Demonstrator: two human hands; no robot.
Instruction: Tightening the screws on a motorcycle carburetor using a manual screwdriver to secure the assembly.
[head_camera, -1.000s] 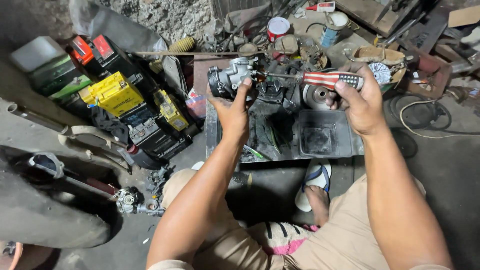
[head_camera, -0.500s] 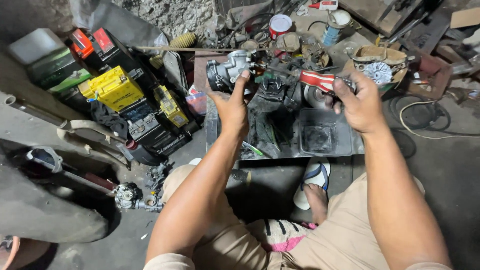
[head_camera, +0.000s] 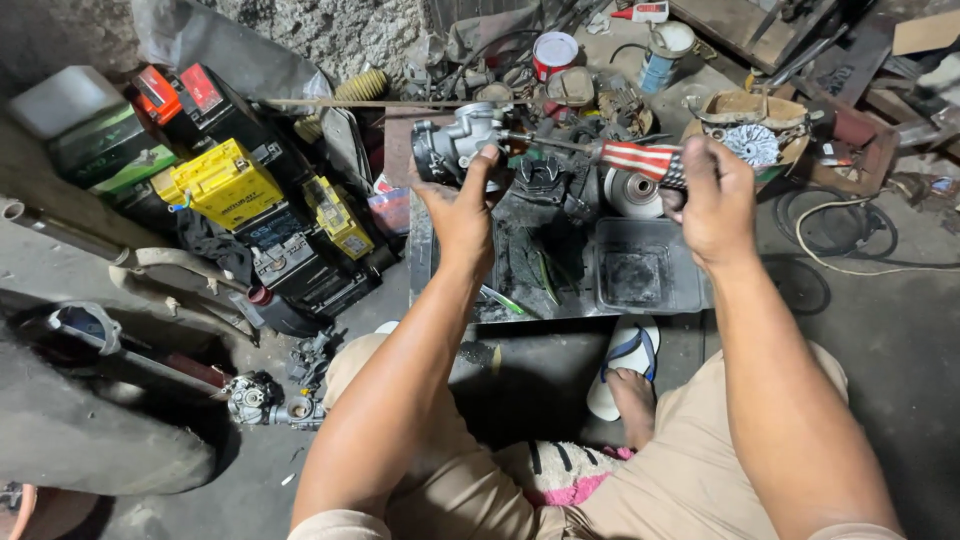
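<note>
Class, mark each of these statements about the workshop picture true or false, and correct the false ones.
1. The left hand holds a metal carburettor. True.
2. The right hand grips a hammer. False: it grips a screwdriver with a red-and-white striped handle, its shaft pointing at the carburettor.
3. A yellow battery lies to the person's left. True.
4. The grey tray below the right hand is full of bolts. False: only dark grime shows in it.
5. The person wears boots. False: a bare foot rests on a white sandal.
</note>
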